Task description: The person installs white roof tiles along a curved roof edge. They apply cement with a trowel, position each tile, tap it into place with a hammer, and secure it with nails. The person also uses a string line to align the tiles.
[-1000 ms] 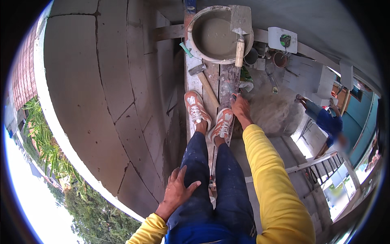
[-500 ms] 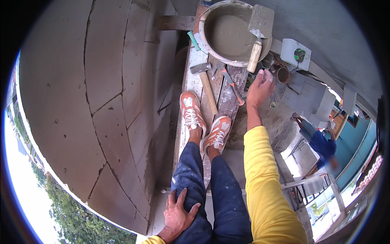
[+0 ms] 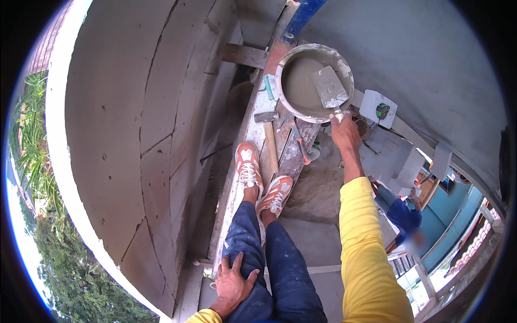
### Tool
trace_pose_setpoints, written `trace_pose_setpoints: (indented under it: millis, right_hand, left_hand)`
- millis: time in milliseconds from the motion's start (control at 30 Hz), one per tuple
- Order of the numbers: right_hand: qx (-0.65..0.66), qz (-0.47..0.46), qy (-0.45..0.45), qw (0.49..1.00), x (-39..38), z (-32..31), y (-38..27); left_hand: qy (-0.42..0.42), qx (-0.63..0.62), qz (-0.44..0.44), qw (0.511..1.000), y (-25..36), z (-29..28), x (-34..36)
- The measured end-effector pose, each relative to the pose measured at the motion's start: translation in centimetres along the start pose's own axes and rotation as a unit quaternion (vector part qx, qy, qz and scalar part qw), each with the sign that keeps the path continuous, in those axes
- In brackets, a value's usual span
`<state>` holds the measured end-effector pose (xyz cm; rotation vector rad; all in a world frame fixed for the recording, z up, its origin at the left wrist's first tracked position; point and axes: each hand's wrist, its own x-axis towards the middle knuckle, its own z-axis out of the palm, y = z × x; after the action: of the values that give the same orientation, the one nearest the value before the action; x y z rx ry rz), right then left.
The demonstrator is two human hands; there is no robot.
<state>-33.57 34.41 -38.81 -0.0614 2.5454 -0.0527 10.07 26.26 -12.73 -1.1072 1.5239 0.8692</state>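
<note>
My right hand (image 3: 346, 131) is closed round the handle of a trowel (image 3: 329, 88). The trowel's broad, mortar-smeared blade reaches over the bucket (image 3: 278, 81), which holds smooth grey wet mortar (image 3: 301, 81). Most of the handle is hidden by my fingers. My left hand (image 3: 235, 285) rests on my left thigh, fingers spread, holding nothing. On the plank between my feet and the bucket lie a wooden-handled sledgehammer (image 3: 271, 141) and a claw hammer (image 3: 300, 142) with an orange and grey handle. A green-gripped bucket handle (image 3: 268, 87) hangs by the bucket's left side.
I stand on a narrow wooden plank (image 3: 229, 207) beside a cracked-jointed block wall (image 3: 124, 118). A green tape measure (image 3: 382, 111) sits on a white block (image 3: 369, 105) right of the bucket. Below right, a person in blue (image 3: 404, 218) is on a lower level.
My right hand has moved up to the trowel and closed round its handle. The view has shifted and turned. My left hand stays on my thigh.
</note>
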Motion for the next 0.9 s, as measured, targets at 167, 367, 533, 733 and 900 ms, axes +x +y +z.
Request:
trace_pose_setpoints:
  millis: [167,367,533,733,900]
  right_hand:
    - [-0.093,-0.024,-0.013,0.995,4.9,-0.9,-1.3]
    - [-0.094,-0.045,0.001,0.995,3.3,-1.4,-3.3]
    - [-0.012,-0.033,-0.018,0.999,3.1,-1.5,-1.0]
    - [-0.03,-0.026,-0.019,0.999,5.7,1.0,-1.4]
    - [0.025,-0.039,-0.06,0.997,8.2,3.7,-5.7]
  left_hand:
    - [-0.025,0.013,0.002,1.0,0.4,-1.7,0.4]
    - [-0.029,-0.009,-0.002,1.0,0.6,-2.1,0.7]
    - [-0.028,-0.01,-0.008,1.0,0.9,-2.3,0.7]
    - [-0.034,-0.011,-0.011,0.999,0.5,-1.9,0.7]
    - [-0.024,-0.002,-0.009,1.0,0.8,-1.8,0.9]
